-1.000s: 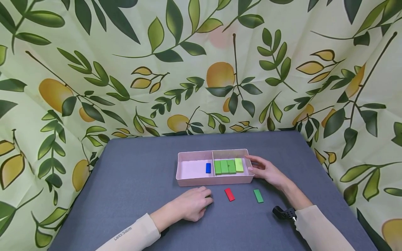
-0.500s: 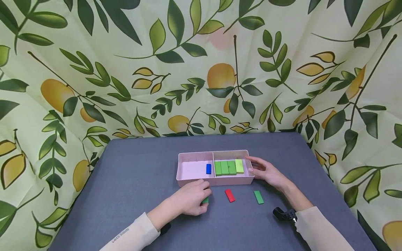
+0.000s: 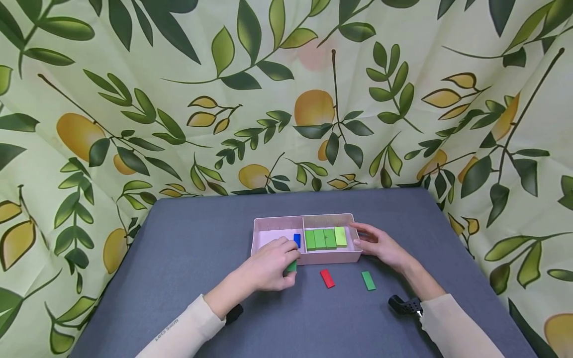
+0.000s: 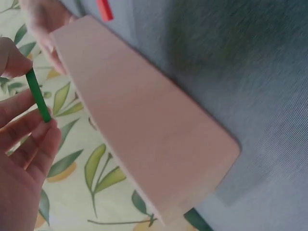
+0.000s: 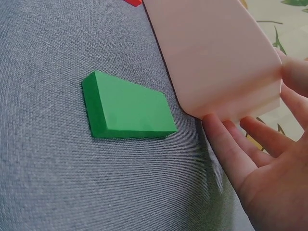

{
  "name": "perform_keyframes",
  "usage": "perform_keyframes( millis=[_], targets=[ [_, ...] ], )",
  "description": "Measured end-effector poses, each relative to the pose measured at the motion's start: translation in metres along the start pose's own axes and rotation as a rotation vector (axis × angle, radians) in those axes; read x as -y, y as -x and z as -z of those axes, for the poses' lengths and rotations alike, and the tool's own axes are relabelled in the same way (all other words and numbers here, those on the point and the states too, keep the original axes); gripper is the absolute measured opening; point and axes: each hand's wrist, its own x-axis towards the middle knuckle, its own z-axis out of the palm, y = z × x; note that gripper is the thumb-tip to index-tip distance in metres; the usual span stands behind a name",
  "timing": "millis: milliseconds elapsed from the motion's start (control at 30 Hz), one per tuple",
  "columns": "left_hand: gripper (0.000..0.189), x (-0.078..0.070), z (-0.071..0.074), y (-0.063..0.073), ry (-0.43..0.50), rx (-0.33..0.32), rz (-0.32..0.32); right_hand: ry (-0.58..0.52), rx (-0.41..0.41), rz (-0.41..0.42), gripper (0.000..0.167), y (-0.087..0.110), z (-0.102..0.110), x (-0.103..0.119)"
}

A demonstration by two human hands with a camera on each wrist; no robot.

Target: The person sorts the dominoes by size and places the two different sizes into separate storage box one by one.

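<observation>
My left hand (image 3: 271, 264) is over the front wall of a pink two-part box (image 3: 329, 257), at its left compartment. It pinches a thin green block (image 4: 39, 96) between thumb and fingertips, seen edge-on in the left wrist view. At the box's right end, my right hand (image 3: 384, 246) rests its fairly straight fingers against the end wall and rim. Inside the left compartment lies a blue block (image 3: 297, 240), partly hidden by my left hand. Several green blocks (image 3: 319, 239) stand in a row in the right compartment, with a yellow-green block (image 3: 340, 236) at the row's right end.
A red block (image 3: 327, 279) lies on the grey cloth-covered table (image 3: 201, 223) in front of the box. To its right is another green block (image 5: 130, 108), near the box's right corner. A leaf-and-fruit patterned curtain (image 3: 268, 49) hangs behind the table.
My left hand has risen from the table in front of the box, carrying the green block forward to the left compartment. My right hand stays at the box's right end.
</observation>
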Motion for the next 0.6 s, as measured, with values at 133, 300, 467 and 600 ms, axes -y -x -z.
perform_keyframes(
  millis=[133,300,467,600],
  targets=[
    [0.025,0.007,0.004,-0.004,0.002,-0.023,-0.004,-0.010,0.001,0.007,0.063,0.000,0.000,-0.001],
    [0.022,0.014,0.009,-0.010,-0.016,-0.019,0.005,-0.014,0.000,0.011,0.062,0.000,-0.001,-0.001],
    [0.021,0.021,0.011,-0.016,-0.024,0.014,0.043,-0.013,0.001,0.008,0.062,0.000,-0.002,-0.001],
    [0.021,0.028,0.011,-0.023,-0.056,0.040,0.045,-0.003,-0.009,0.005,0.062,0.000,-0.001,0.000]
  ],
)
